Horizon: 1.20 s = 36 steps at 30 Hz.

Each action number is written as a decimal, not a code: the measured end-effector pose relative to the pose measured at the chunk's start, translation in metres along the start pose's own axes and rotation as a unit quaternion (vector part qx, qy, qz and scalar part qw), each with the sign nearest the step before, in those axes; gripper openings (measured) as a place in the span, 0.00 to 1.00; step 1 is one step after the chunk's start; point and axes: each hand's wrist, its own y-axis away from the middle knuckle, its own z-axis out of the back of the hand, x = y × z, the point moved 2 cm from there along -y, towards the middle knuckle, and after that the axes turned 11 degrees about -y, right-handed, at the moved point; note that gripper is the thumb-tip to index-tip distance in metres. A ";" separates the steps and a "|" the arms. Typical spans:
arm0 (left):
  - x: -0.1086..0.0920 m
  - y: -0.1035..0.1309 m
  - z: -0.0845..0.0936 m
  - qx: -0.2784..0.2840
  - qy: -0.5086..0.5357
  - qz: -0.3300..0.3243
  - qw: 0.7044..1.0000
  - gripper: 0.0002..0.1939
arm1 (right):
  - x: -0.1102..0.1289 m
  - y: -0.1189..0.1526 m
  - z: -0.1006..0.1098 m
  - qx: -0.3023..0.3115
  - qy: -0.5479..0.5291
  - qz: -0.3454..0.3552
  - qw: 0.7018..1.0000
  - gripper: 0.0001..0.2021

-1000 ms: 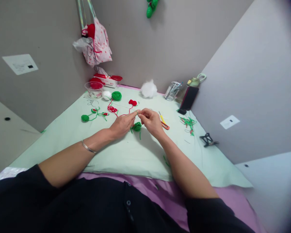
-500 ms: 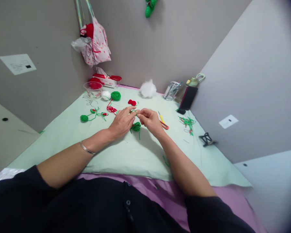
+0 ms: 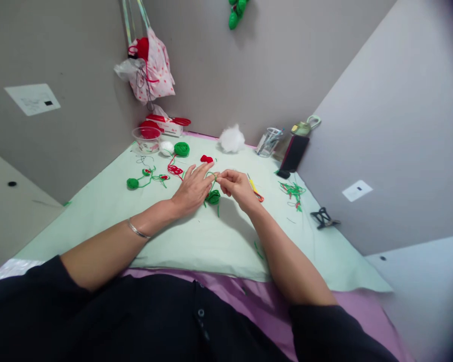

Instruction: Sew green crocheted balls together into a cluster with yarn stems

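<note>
A thin green yarn loop (image 3: 211, 174) runs between my hands above the table. My right hand (image 3: 237, 188) pinches the green yarn between thumb and index finger, the other fingers curled. My left hand (image 3: 193, 191) lies just left of it, palm down with the fingers apart, and the yarn passes by its index fingertip; whether it grips the strand is too small to tell. Just below the fingertips sits a green yarn bundle (image 3: 213, 197). Beyond the left fingertips lies a small red piece (image 3: 206, 159).
Green ball (image 3: 181, 149), red yarn (image 3: 174, 169) and small green-red pieces (image 3: 146, 172) lie left. White stuffing (image 3: 232, 139), a clear pen holder (image 3: 269, 142) and a phone (image 3: 294, 153) stand behind. Right are scissors (image 3: 259, 197), yarn scraps (image 3: 292, 190) and a black stand (image 3: 323, 218).
The left fingers have spread and lifted a little, and the green loop between the hands looks larger. The whole view has shifted slightly.
</note>
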 end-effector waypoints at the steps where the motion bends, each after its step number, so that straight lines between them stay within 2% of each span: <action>1: 0.000 0.000 -0.001 0.002 0.000 -0.001 1.000 0.22 | 0.000 0.000 0.001 -0.003 -0.003 -0.002 1.000 0.14; 4: 0.001 0.000 -0.003 0.007 0.002 -0.003 1.000 0.23 | -0.002 -0.001 0.002 0.018 -0.006 -0.011 1.000 0.15; 8: 0.001 0.000 -0.002 0.011 0.007 0.003 1.000 0.22 | -0.003 0.000 0.002 0.004 -0.005 -0.009 1.000 0.15; 11: 0.001 -0.001 0.002 0.031 0.025 0.006 0.999 0.22 | -0.003 0.001 0.000 0.027 -0.004 -0.008 1.000 0.15; 13: 0.003 -0.003 0.005 0.037 0.051 0.012 0.998 0.22 | -0.003 0.001 -0.001 0.013 0.001 0.001 1.000 0.14; 16: 0.009 -0.006 0.009 0.019 0.121 0.049 0.991 0.18 | -0.002 0.002 -0.003 -0.027 0.044 0.034 0.998 0.12; 20: 0.016 -0.009 0.015 0.003 0.261 0.153 0.953 0.12 | -0.002 0.006 -0.004 -0.058 0.136 0.082 0.986 0.09; 23: 0.015 -0.010 0.018 0.031 0.344 0.227 0.911 0.10 | -0.002 0.009 -0.006 -0.059 0.193 0.101 0.974 0.08; 27: 0.011 -0.010 0.017 0.061 0.408 0.308 0.857 0.12 | -0.001 0.012 -0.009 -0.060 0.241 0.123 0.961 0.08; 30: 0.010 -0.009 0.016 0.059 0.438 0.331 0.834 0.14 | 0.000 0.012 -0.011 -0.064 0.268 0.137 0.951 0.07; 36: 0.010 -0.008 0.013 0.055 0.474 0.342 0.809 0.12 | 0.000 0.014 -0.013 -0.068 0.325 0.145 0.932 0.05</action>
